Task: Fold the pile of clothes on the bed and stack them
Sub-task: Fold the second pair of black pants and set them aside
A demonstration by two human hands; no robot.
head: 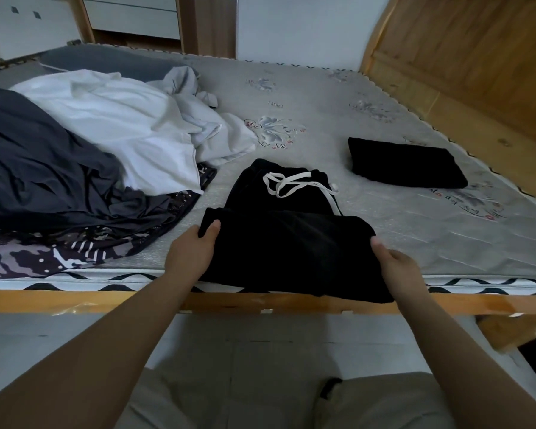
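Head view: black drawstring shorts [287, 230] lie on the mattress [415, 230] at its near edge, centre of frame, lower part folded up over the upper part. Waistband end points away from the person; white drawstring [294, 185] lies loose across it. The near folded edge hangs slightly over the wooden bed rail [75, 300].

Left hand [192, 252] grips the left corner of the folded layer, thumb on top of the cloth, fingers tucked under it. Right hand [398, 267] pinches the right corner of the same layer, thumb on top; its other fingers are mostly hidden behind the fabric. Both forearms reach in from the bottom of frame.

Folded black garment [406, 164] sits alone on the mattress, right of and beyond the shorts, apart from them.

Unfolded pile at left: dark grey garment [44, 168] nearest the left edge, white garment [121, 125] partly over it, light grey garment [198, 119] crumpled just beyond, and a patterned black-and-white cloth [44, 252] under the dark grey one at the near edge. The pile is close to the shorts; whether it touches them, cannot tell.

Wooden headboard [477, 57] at right. White drawers [130, 13] at far left.
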